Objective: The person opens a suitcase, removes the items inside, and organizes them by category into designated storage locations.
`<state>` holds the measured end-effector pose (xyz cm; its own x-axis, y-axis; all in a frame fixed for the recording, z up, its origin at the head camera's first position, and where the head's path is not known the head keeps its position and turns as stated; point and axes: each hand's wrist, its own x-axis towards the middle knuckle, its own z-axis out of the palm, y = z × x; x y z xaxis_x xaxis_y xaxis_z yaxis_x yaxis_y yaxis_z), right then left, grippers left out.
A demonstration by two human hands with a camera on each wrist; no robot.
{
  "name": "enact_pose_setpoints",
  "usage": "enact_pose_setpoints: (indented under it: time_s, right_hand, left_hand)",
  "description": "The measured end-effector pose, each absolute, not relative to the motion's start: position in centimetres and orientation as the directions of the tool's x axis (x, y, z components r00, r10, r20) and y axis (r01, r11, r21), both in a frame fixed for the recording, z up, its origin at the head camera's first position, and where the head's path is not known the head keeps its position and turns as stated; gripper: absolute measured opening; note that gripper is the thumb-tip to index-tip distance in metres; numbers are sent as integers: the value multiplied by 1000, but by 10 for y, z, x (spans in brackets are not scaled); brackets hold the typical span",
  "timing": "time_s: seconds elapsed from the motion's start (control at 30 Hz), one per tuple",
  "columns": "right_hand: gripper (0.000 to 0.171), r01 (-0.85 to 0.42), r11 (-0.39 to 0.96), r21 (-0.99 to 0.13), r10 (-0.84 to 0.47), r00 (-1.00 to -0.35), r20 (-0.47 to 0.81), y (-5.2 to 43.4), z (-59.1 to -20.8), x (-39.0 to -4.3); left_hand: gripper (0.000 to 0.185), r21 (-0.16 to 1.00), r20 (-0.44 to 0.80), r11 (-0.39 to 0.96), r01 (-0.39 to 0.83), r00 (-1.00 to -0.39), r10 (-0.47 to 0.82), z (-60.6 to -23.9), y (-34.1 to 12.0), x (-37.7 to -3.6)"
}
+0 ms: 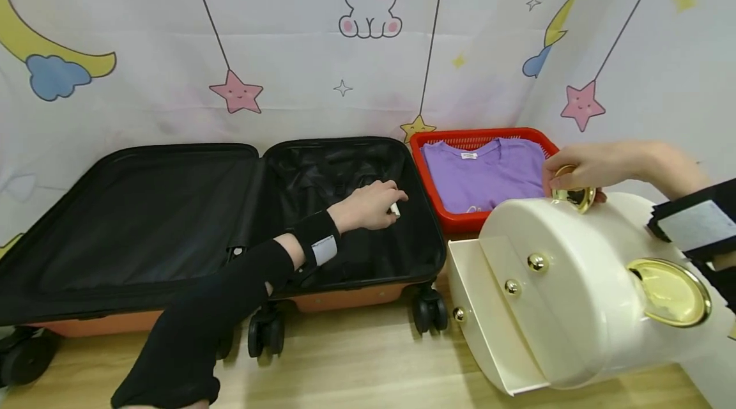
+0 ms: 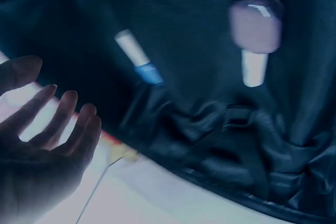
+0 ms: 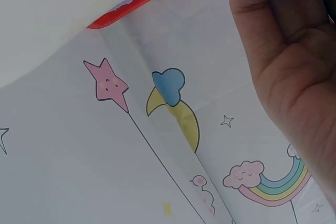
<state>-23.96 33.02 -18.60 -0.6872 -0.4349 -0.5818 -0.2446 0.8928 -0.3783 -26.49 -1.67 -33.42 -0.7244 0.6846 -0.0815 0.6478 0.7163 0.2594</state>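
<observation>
My left hand (image 1: 370,206) is over the right half of the black-lined suitcase (image 1: 345,169), its fingers loosely bent. In the left wrist view that hand (image 2: 52,129) is apart from two small things on the lining: a white tube with a blue end (image 2: 137,59), and a pale rounded piece with a dark top and short white handle (image 2: 255,30). My right hand (image 1: 598,166) grips the gold handle (image 1: 575,195) of a cream rounded storage box (image 1: 575,281), which is tilted. A lower drawer (image 1: 494,313) of the box hangs out. The right wrist view shows only part of the right hand (image 3: 294,61).
Behind the box, a red basket (image 1: 454,220) holds a folded purple shirt (image 1: 489,169). The suitcase's left half (image 1: 144,217) lies flat, with black wheels (image 1: 428,313) toward the front. A patterned cloth (image 1: 299,45) hangs behind, above a wooden surface (image 1: 345,358).
</observation>
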Motion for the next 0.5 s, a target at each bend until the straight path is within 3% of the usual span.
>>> enact_pose_setpoints:
  time_s: [0.27, 0.5]
  right_hand:
    - [15, -240, 896, -373, -427, -694, -579, 324, -188, -238]
    - [15, -237, 894, -380, -430, -690, -582, 328, -188, -238]
  left_hand:
    - [51, 142, -322, 765, 628, -701, 636, -378, -6, -288]
    - [59, 17, -337, 771, 636, -722, 604, -393, -3, -289]
